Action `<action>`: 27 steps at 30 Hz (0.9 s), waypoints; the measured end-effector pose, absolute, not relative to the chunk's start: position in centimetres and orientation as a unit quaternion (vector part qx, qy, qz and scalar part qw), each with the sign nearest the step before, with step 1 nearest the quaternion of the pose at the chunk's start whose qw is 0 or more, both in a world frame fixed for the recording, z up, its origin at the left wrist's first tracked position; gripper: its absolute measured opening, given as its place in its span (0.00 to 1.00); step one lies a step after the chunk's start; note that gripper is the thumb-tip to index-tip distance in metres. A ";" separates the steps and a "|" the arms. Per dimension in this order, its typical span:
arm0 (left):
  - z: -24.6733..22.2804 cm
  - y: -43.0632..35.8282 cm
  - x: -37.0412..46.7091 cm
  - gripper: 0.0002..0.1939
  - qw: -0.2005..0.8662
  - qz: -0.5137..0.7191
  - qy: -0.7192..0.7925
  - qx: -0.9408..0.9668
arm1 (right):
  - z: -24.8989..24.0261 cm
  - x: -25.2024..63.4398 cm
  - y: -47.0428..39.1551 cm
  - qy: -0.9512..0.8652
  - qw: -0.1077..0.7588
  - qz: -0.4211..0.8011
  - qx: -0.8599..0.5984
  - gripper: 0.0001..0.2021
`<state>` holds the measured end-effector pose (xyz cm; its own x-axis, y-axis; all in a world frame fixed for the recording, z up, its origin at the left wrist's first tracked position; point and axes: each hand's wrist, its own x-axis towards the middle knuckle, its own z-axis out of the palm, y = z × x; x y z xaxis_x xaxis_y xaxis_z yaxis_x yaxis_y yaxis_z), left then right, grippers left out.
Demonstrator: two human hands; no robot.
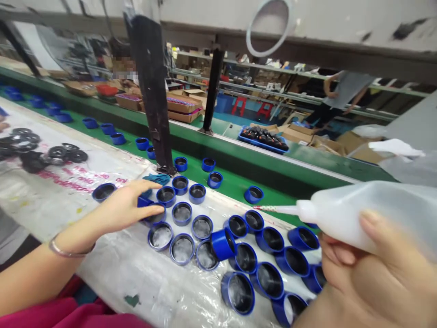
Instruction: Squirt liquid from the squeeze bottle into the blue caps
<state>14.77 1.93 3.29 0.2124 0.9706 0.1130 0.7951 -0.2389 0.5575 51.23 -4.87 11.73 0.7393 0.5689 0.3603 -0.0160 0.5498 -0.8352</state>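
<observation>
My left hand (126, 205) is curved around a blue round cap (145, 199), its thumb and fingers on either side of it; the palm hides part of the cap. In my right hand (372, 278) lies a translucent white squeeze bottle (355, 212), tipped on its side. Its thin nozzle (276, 209) points left, above the caps. Many blue caps with black insides stand close together between my hands, open side up. Some, like this blue cap (182, 248), look whitish inside. One blue cap (223, 243) lies tilted against its neighbours.
A green conveyor belt (232, 189) carries more blue caps past the plastic-covered table (112, 273). A dark post (152, 91) rises beside my left hand. Black round parts (68, 153) lie at left. Behind are cardboard boxes (180, 107), a blue tray (262, 139) and a standing person (348, 93).
</observation>
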 end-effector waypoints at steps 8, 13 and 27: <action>4.0 -0.8 25.5 0.49 0.284 0.095 0.427 0.853 | 11.4 52.2 -5.2 -0.344 0.821 0.155 -0.428 0.09; 4.1 -0.6 30.2 0.50 0.255 0.025 0.403 0.879 | 11.9 52.7 -5.6 -0.334 0.830 0.143 -0.422 0.11; 3.0 7.9 30.9 0.42 0.283 0.154 0.466 0.824 | 10.9 53.0 -5.7 -0.348 0.838 0.105 -0.407 0.17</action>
<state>30.87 7.92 2.97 0.5181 0.8553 -0.0104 0.6817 -0.4055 0.6089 53.02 -5.66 10.92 0.7353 0.4589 0.4988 0.1079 0.6473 -0.7546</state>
